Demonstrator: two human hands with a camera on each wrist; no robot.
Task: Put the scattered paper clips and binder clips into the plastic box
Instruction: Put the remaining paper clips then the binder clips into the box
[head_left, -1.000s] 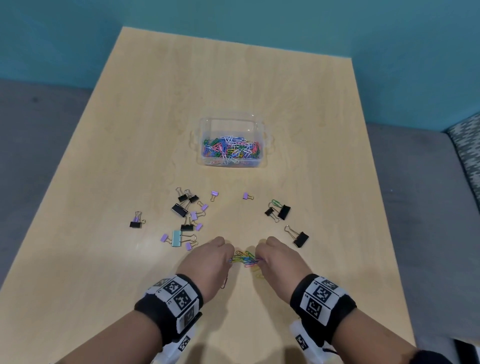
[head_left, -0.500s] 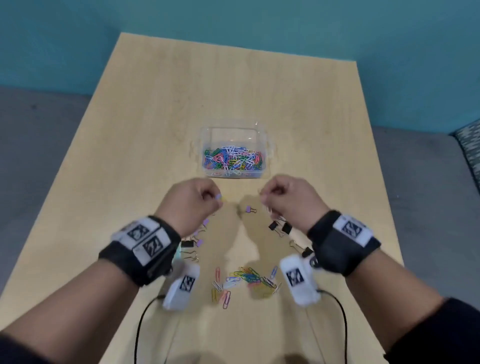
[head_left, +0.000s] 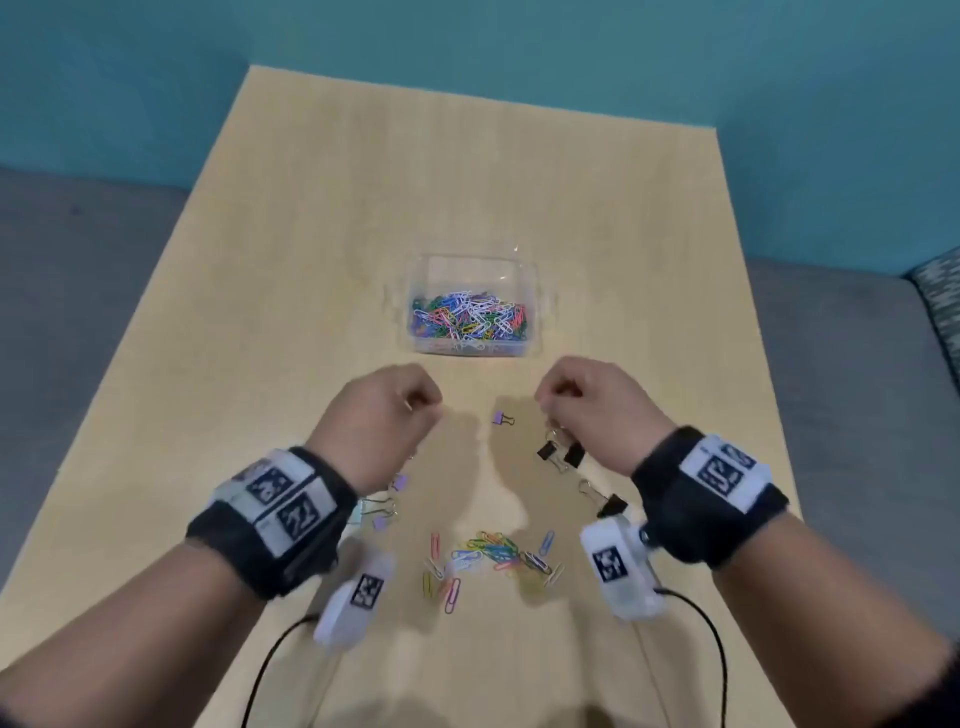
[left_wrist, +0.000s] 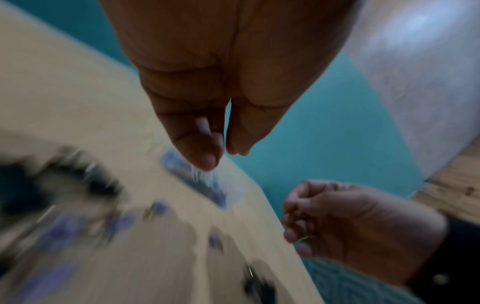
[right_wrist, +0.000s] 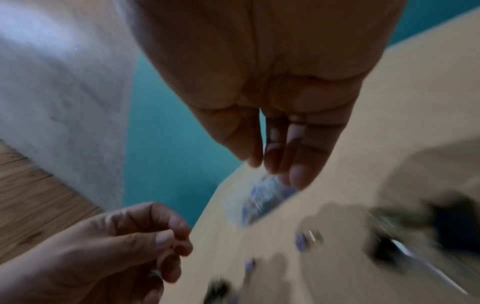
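Head view: even, moderately bright overhead light; soft shadows of both raised hands fall on the table (head_left: 322, 249) toward the viewer. The left hand (head_left: 379, 415) and its wristband (head_left: 280, 512) are slightly motion-smeared, while the plastic box (head_left: 470, 306) stays fairly sharp, with a small glint at its far rim. Wide-angle bending makes the table edges converge. Left wrist view: dim, the near palm underlit; heavy streaking blur over the clips (left_wrist: 85, 179) on the table, the right hand (left_wrist: 345, 224) softer but legible. Right wrist view: similar, with a pale glare patch at upper left and smeared dark clips (right_wrist: 415, 232).
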